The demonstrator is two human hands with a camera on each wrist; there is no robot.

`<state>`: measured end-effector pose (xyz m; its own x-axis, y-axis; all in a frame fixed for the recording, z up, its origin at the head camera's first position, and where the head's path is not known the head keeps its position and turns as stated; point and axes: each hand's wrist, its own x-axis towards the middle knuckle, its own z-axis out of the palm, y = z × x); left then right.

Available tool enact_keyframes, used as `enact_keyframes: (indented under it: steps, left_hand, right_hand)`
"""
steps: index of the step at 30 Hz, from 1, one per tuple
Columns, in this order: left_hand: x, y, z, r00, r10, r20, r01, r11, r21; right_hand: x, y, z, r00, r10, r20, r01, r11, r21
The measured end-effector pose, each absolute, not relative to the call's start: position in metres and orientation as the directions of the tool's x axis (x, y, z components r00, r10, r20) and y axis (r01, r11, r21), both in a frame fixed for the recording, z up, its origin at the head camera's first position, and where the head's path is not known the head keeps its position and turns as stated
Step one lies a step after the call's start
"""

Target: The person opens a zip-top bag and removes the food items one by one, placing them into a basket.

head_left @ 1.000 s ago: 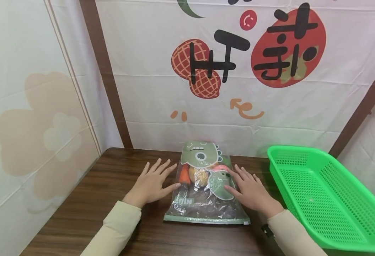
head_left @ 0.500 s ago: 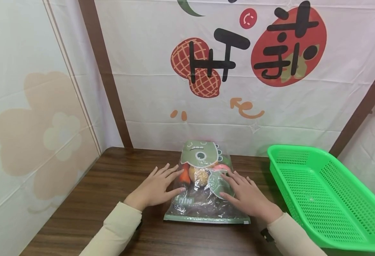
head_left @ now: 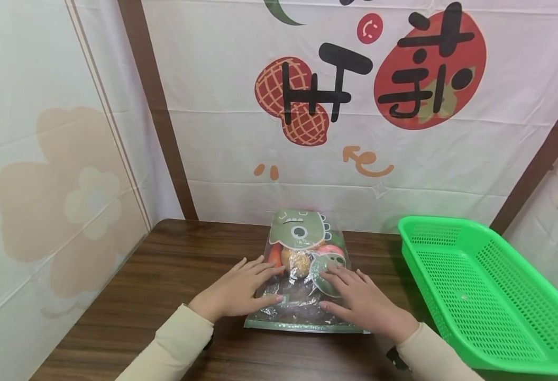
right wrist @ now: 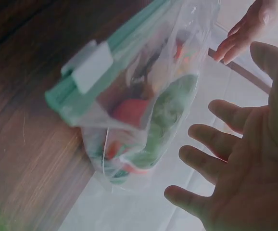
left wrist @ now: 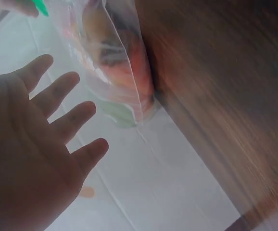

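Clear plastic bag (head_left: 302, 301), one, lying flat on one brown wood-grain table (head_left: 174, 270), its green zip strip (right wrist: 122, 41) on the side nearest the person, with one white slider (right wrist: 93, 67) at the strip's right end. Contents seen through the plastic: one orange piece (head_left: 275, 255), one yellowish round piece (head_left: 299, 263) and one pink piece (head_left: 330, 250), among others; glare and the green printed figures (head_left: 300, 230) of the bag prevent a full count. Hands, two, both with fingers straight and spread, palms down, holding nothing: left hand (head_left: 236, 291) at the bag's left edge, right hand (head_left: 366, 301) over its right edge, the wrist views showing a gap between each hand and the plastic. In the head view both hands cover parts of the bag's sides. Sleeves (head_left: 176, 336), two, cream, nearer the person than the bag. Green plastic basket (head_left: 474, 296), one, perforated, right of the bag and apart from it. Printed white cloth (head_left: 221, 148), hanging behind the bag.
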<state>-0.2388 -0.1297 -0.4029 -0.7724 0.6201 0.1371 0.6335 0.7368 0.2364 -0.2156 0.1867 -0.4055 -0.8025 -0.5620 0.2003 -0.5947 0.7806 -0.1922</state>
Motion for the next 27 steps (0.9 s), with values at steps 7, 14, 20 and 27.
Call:
enact_keyframes:
  steps: [7,14,20,27]
  left_hand:
    - [-0.235,-0.123,-0.403,-0.717,0.684,0.138,0.694,0.679,0.24]
    - [-0.24,-0.12,-0.402,-0.62,0.766,0.174,0.784,0.59,0.195]
    - [-0.244,-0.119,-0.403,-0.591,0.79,0.162,0.804,0.559,0.204]
    - [-0.244,-0.117,-0.407,-0.591,0.791,0.159,0.804,0.56,0.2]
  right_hand:
    - [-0.212,0.185,-0.407,-0.756,-0.617,0.218,-0.652,0.74,-0.168]
    - [-0.212,0.183,-0.407,-0.732,-0.641,0.229,-0.677,0.723,-0.141]
    - [-0.215,0.183,-0.411,-0.72,-0.662,0.208,-0.691,0.71,-0.134]
    - [-0.216,0.184,-0.412,-0.728,-0.673,0.131,-0.686,0.712,-0.149]
